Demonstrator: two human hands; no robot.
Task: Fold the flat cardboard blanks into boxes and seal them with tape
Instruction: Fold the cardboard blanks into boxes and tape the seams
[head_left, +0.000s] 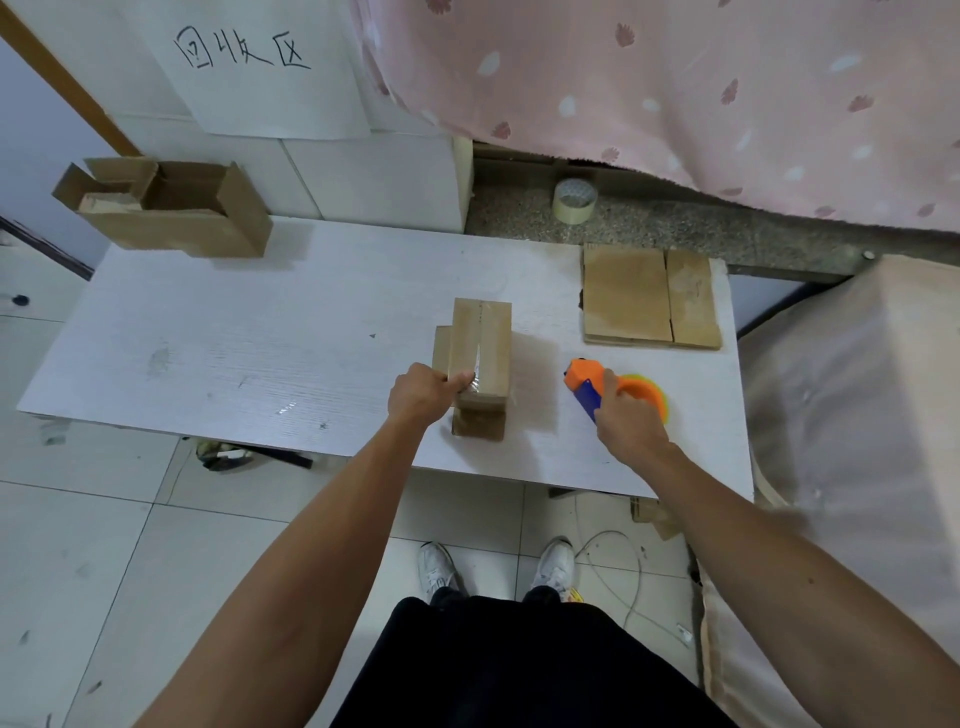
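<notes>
Head view, left grip (421, 395) pinching one box (480, 343), right grip (626, 426) holding one dispenser (589, 382), one spare roll (574, 200)

A broad bare stretch of the white table (208, 338) is lying open across the left and middle of the frame. The open carton (171, 213) is blocking its upper-left corner. Right of centre, the taped box (480, 343) and the tape dispenser (613, 387) are leaving a lane between them. The stack of flat blanks (649, 296) is filling the upper right.
</notes>
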